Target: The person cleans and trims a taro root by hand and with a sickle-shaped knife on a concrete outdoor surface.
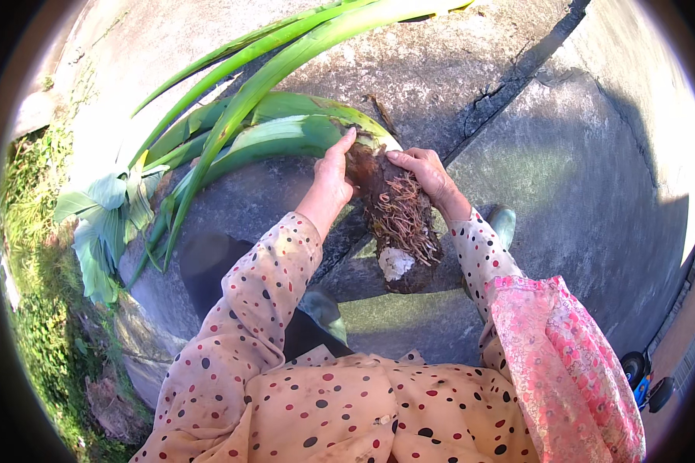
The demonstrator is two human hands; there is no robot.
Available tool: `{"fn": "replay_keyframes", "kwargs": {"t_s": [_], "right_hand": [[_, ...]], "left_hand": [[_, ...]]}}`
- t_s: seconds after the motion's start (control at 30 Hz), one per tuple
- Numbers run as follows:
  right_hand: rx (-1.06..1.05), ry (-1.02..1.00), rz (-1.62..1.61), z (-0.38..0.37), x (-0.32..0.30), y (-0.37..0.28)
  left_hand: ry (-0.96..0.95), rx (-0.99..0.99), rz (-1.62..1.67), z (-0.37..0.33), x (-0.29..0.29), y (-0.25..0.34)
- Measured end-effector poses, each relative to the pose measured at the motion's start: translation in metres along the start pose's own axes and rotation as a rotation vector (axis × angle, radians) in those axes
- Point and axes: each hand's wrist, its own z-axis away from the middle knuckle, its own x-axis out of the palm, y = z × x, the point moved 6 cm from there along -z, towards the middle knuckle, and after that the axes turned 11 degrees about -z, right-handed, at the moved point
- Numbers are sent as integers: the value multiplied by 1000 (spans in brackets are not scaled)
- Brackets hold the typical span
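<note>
Through the head camera I look down at two bare hands at work over a grey concrete floor (pixel 564 177). Between the hands I see one plant: a thick brown rootstock (pixel 401 212), which stands out in front of the person's body, near the middle of my view. Its upper end joins the green stalks (pixel 286 127), and these bend away to the left and toward the top. The lower end points to the person and shows a white patch (pixel 396 264); on its side there is a dense mat of thin, pale brown roots (pixel 405 208).

The left hand (pixel 332 181) has its grip closed on the upper left side of the rootstock, with the thumb laid along it toward the stalks. The right hand (pixel 432 179) grips the upper right edge, its thumb on top; its other fingers are mostly hidden from me. Whether the rootstock touches the floor, I cannot tell.

The large, limp leaves (pixel 104 220) lie at the left, near the green grass (pixel 42 293). A dark crack (pixel 510 77) crosses the concrete and passes behind the plant. Both arms wear cream sleeves (pixel 247 285) with red and dark dots, and a pink flowered cloth (pixel 556 363) covers part of the right arm. I notice one greenish shoe (pixel 503 222) just beyond the right forearm. At the far right, something blue with black wheels (pixel 647 386) is partly in view.
</note>
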Motion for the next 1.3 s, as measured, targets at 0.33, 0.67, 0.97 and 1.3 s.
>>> {"fn": "replay_keyframes", "kwargs": {"t_s": [0.33, 0.67, 0.97, 1.3], "right_hand": [[-278, -105, 453, -14, -18, -39], [-406, -339, 998, 8, -20, -38], [-543, 335, 1507, 18, -133, -112], [-604, -18, 1233, 38, -83, -101]], "left_hand": [[-61, -10, 64, 2, 7, 6], [51, 44, -673, -22, -12, 15], [308, 852, -1876, 1, 37, 45], [47, 796, -2145, -8, 56, 37]]}}
